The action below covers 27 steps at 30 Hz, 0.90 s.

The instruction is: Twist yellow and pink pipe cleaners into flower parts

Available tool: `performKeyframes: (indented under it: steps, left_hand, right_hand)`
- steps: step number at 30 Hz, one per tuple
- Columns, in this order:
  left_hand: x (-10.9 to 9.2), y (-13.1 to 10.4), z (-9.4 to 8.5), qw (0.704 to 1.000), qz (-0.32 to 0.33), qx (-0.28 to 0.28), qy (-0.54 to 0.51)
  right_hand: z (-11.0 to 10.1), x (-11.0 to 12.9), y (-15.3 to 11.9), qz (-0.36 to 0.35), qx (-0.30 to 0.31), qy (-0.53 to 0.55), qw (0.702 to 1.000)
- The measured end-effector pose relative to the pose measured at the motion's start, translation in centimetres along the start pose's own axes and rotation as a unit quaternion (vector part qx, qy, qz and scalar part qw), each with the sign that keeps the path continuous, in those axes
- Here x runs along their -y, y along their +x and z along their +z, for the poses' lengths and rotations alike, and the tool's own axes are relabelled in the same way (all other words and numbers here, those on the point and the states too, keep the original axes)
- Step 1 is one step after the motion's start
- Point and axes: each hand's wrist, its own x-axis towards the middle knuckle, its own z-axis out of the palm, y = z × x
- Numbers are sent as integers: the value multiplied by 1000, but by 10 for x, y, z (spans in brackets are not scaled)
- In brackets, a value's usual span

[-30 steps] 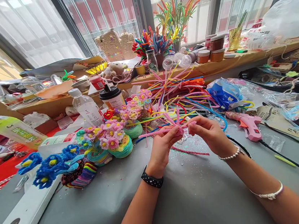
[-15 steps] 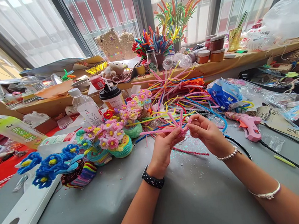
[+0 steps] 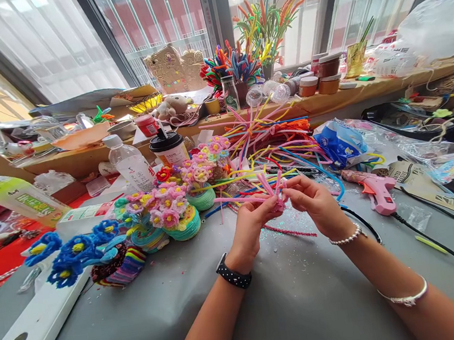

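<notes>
Pink pipe cleaners (image 3: 270,184), several strands fanning upward and one sticking out to the left, are bunched between my two hands above the grey table. My left hand (image 3: 253,219) is closed, thumb and fingers pinching the bunch at its base. From the other side, my right hand (image 3: 311,201) pinches the bunch's right edge with thumb and forefinger. Fingers hide where the strands meet. Beneath the hands a dark red tinsel stem (image 3: 290,232) lies among scattered glitter. Left of them stand pink flower pots (image 3: 170,204) made of pipe cleaners.
A pink glue gun (image 3: 374,189) with a black cord lies at right, near a blue packet (image 3: 340,142). Loose coloured pipe cleaners (image 3: 256,139) pile up behind the hands. Blue flowers (image 3: 77,249), a lidded cup (image 3: 168,148), bottles (image 3: 129,162) and a white device (image 3: 31,329) occupy the left.
My right fingers have shifted slightly inward against the pink bunch, and its upright strands have tilted and spread a little. Both hands keep their hold.
</notes>
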Motion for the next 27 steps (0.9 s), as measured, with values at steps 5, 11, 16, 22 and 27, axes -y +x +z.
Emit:
performKeyframes:
  steps: [5,11,16,22,27]
  left_hand:
    - [-1,0,0,1000,16,6,1]
    - [-4,-1,2,999,20,-10,31]
    - [-1,0,2,999,25,-30,35]
    - [-1,-1,1,997,50,-39,42]
    - [-1,-2,3,997,55,-41,41]
  right_hand:
    - [0,2,0,-27,-5,-41,999]
    - [-2,1,0,-31,-20,-67,997]
    - [-1,2,-1,-26,-23,-69,997]
    - [-2,3,-2,-45,-39,-109,992]
    - [-1,4,-4,-90,-41,-183,978]
